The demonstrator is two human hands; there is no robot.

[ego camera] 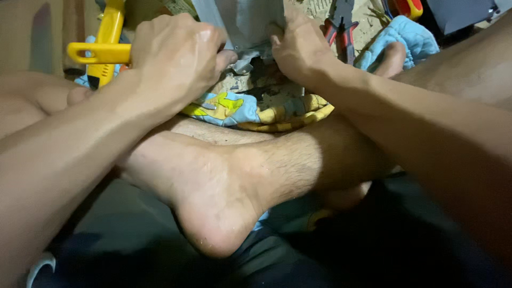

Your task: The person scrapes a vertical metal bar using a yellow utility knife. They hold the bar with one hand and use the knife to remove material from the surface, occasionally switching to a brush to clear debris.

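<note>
Our left hand and right hand are bare, forearms unsleeved. Our feet are bare too. We wear dark shorts.

Sandy, gritty floor at top; patterned blue-yellow cloth spread on it, quilted light-blue cloth at right. Dim light, dark toward bottom.

Setting: informal home workspace at floor level; person seated cross-legged, barefoot, on a gritty, dusty floor; hand tools scattered about: red-handled pliers, yellow plastic-handled tool; patterned blue-and-yellow cloth and quilted light-blue cloth spread underneath; dim indoor light.
</note>
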